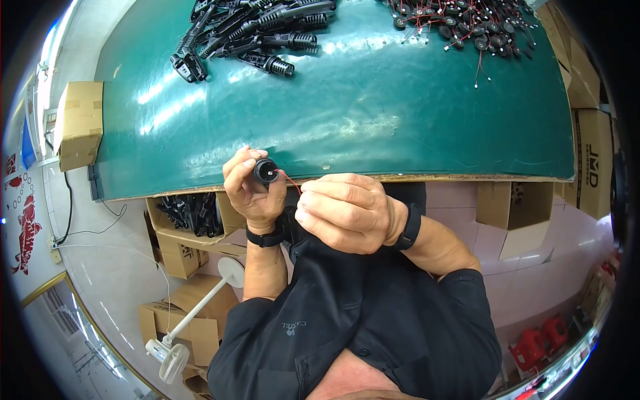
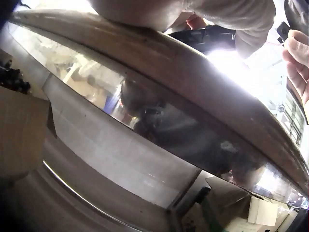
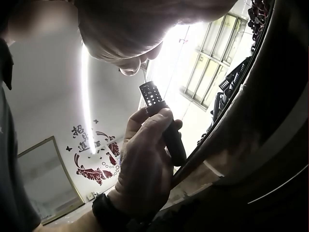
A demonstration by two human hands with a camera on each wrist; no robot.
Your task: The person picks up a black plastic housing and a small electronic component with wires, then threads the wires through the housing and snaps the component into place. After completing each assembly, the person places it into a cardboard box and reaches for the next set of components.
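Note:
My left hand (image 1: 252, 190) grips a black cylindrical housing (image 1: 261, 175) just over the table's near edge, its round open end facing up toward my head. In the right wrist view the housing (image 3: 153, 94) shows a perforated end that rises above the left thumb. A thin red wire (image 1: 291, 180) runs from the open end toward my right hand (image 1: 350, 212). The curled right fingers pinch the wire close beside the housing. In the left wrist view, part of the right hand (image 2: 297, 50) appears at the right edge.
Black ribbed housings (image 1: 260, 33) lie piled at the back left of the green table (image 1: 373, 113). Small round black parts with red wires (image 1: 480, 27) form a heap at the back right. Below the near edge stand a carton of black parts (image 1: 190, 215) and an open carton (image 1: 513, 203).

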